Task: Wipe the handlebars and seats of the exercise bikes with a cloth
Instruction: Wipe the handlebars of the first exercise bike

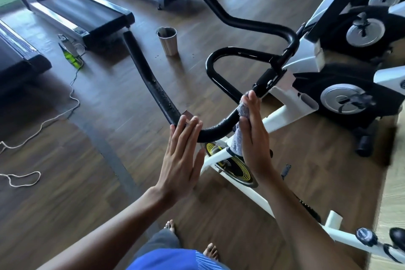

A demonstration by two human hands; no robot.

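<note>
Two hands meet one black handlebar (219, 126) on the nearest bike (289, 94); the left hand (182, 151) is flat, fingers straight, fingertips touching the bar and holding nothing; the right hand (254, 138), fingers also straight, presses one grey cloth (242, 109) against the bar near its stem; three more bikes (341, 98) at right and four treadmills (83, 13) are cut off by the frame; the right thumb is hidden

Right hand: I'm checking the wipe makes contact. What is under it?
A grey cloth lies under the flat right hand, pressed against the black handlebar. The bar beneath the cloth is covered and cannot be seen.
</note>
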